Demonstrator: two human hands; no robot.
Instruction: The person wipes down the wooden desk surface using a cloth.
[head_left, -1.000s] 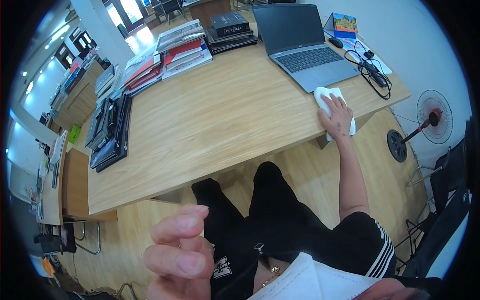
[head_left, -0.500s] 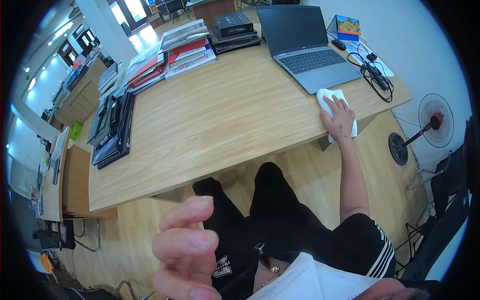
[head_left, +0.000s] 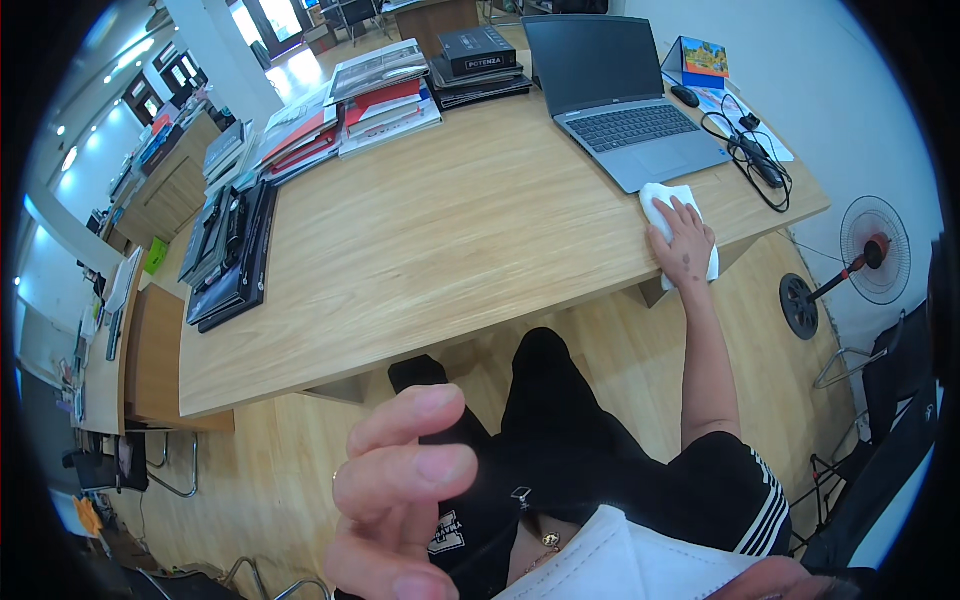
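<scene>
My right hand (head_left: 687,243) is on a folded white cloth (head_left: 657,193) at the table's right front edge, just below the laptop's near corner. Its fingers curve over the cloth and press it against the tabletop; part of the cloth shows beside the wrist. Raised close to the camera, my left hand (head_left: 405,490) is in front of my lap. Its fingers are loosely bent and apart, and nothing shows in them. The grey laptop (head_left: 640,128) stands with its lid up and a dark screen. Beneath both is the light wooden table (head_left: 430,220).
Stacked papers and magazines (head_left: 385,110) line the far edge beside a black box (head_left: 478,50). Dark folders (head_left: 235,260) lie at the left. Near the laptop are a black mouse (head_left: 685,95), a coiled cable (head_left: 755,160) and a desk calendar (head_left: 697,62). A fan (head_left: 875,250) stands at right.
The view has shifted slightly, moving the table and laptop a little rightward in the picture. My left hand has moved to the right. My right hand stays on the cloth at the same table edge.
</scene>
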